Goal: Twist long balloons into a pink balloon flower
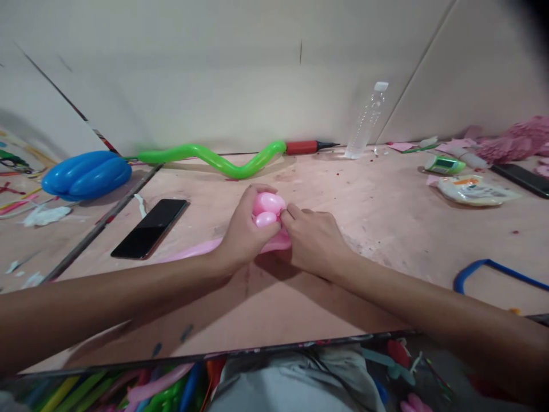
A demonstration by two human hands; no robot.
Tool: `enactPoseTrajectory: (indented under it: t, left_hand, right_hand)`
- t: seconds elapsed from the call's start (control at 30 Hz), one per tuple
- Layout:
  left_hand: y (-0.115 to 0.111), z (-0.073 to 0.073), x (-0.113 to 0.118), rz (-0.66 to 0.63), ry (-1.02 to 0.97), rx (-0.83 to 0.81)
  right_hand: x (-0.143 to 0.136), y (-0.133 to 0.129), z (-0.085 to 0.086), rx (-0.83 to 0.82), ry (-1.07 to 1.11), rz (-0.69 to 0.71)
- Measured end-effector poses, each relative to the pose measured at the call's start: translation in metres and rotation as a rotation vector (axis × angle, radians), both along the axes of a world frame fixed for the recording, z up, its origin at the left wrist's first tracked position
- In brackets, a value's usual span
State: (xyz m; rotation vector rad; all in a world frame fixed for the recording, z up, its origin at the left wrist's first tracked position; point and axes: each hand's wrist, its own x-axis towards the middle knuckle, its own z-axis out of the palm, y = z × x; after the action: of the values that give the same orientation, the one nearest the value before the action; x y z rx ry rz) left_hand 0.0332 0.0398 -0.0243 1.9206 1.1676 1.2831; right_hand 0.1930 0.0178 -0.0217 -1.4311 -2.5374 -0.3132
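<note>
A pink balloon (269, 203) with several small round bubbles is between my two hands above the middle of the table. My left hand (243, 232) wraps round the bubbles from the left, thumb in front and fingers behind. On the right side, my right hand (315, 237) pinches the balloon beside the bubbles, its fingers curled. A long pink length of the balloon stretches out to the left behind my left wrist and under the hands. The exact spot pinched is hidden by the fingers.
A black phone (150, 229) lies left on the table (386, 200). Behind are a blue balloon (88, 175), a green balloon (234, 169), a red pump (302, 147) and a clear bottle (366, 126). At right lie a packet (469, 190), another phone (525, 178) and a blue strip (510, 271).
</note>
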Motion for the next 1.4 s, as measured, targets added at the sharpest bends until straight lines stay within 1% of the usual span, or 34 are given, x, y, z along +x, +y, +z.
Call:
enactPoseTrajectory:
  t: [0.1,0.2,0.33,0.43,0.6,0.67,0.8,0.87,0.93,1.0,1.07,1.13,1.27,1.4]
  left_hand:
    - [0.003,-0.001,-0.001,0.002,-0.039,-0.073]
    - [0.004,-0.003,-0.003,-0.002,-0.061,-0.106]
    - [0.005,-0.006,-0.006,-0.047,-0.085,-0.070]
    - [0.004,-0.007,-0.008,-0.063,-0.082,-0.028]
    - [0.001,-0.008,-0.011,-0.102,-0.089,0.036]
    - [-0.001,-0.005,-0.012,-0.131,-0.088,0.065]
    - [-0.005,0.003,-0.014,-0.160,-0.062,0.102]
    - [-0.004,0.006,-0.015,-0.152,-0.061,0.090]
    - [-0.002,0.006,-0.016,-0.121,-0.066,0.026]
    - [0.002,0.005,-0.017,-0.082,-0.069,-0.046]
    - [0.005,0.004,-0.016,-0.049,-0.065,-0.078]
    - [0.006,0.003,-0.015,-0.030,-0.061,-0.087]
    - [0.003,0.003,-0.013,-0.043,-0.082,-0.106]
    - [0.001,0.001,-0.011,-0.078,-0.087,-0.104]
  right_hand:
    - [-0.004,-0.003,0.006,-0.008,-0.064,-0.024]
    - [-0.009,-0.001,0.009,-0.058,-0.087,-0.032]
    - [-0.011,0.004,0.011,-0.142,-0.039,-0.023]
    - [-0.009,0.008,0.017,-0.220,-0.020,0.009]
    - [-0.005,0.019,0.029,-0.392,0.063,0.143]
    - [-0.005,0.023,0.033,-0.495,0.116,0.165]
    - [-0.001,0.028,0.035,-0.775,0.256,0.191]
    - [0.003,0.027,0.034,-0.822,0.332,0.188]
    - [0.006,0.025,0.030,-0.785,0.377,0.172]
    - [0.008,0.021,0.026,-0.698,0.391,0.159]
    - [0.008,0.016,0.022,-0.570,0.373,0.156]
    - [0.008,0.010,0.017,-0.420,0.329,0.125]
    - [0.007,-0.001,0.007,-0.176,0.239,0.024]
    - [0.005,-0.006,0.006,-0.033,0.087,0.026]
